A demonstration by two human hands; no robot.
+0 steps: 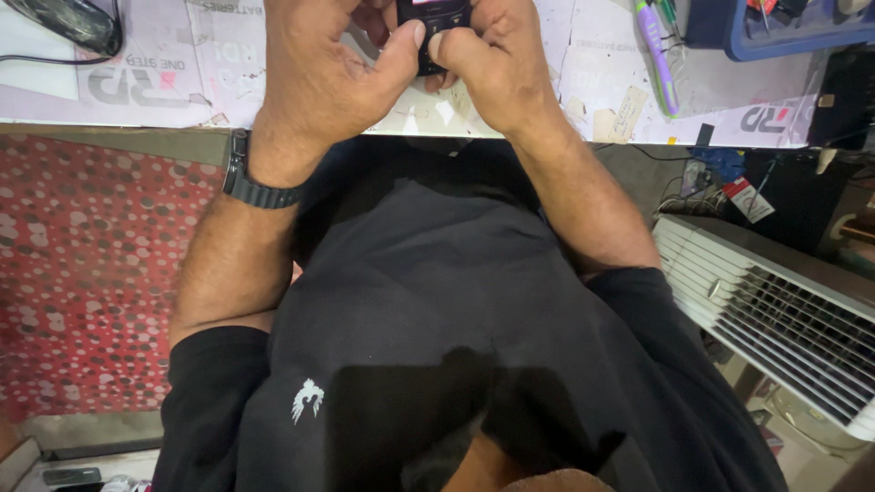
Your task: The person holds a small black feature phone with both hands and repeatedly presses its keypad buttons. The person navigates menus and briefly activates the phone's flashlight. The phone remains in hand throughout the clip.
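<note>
Both my hands are raised over the edge of a paper-covered workbench (182,100) at the top of the head view. They grip a small black keypad phone (436,27) between them, thumbs pressed against its lower end. My left hand (328,73) wraps the phone's left side; a dark watch (251,182) sits on that wrist. My right hand (501,68) holds its right side. Only the lower part of the phone shows; the rest is cut off by the frame's top edge. My black shirt fills the lower middle.
A black mouse (68,23) lies at the bench's top left. A purple-and-green pen-like tool (658,55) and a blue tray (784,32) sit at the top right. A white slatted appliance (775,310) stands at the right. A red dotted panel (91,273) is at the left.
</note>
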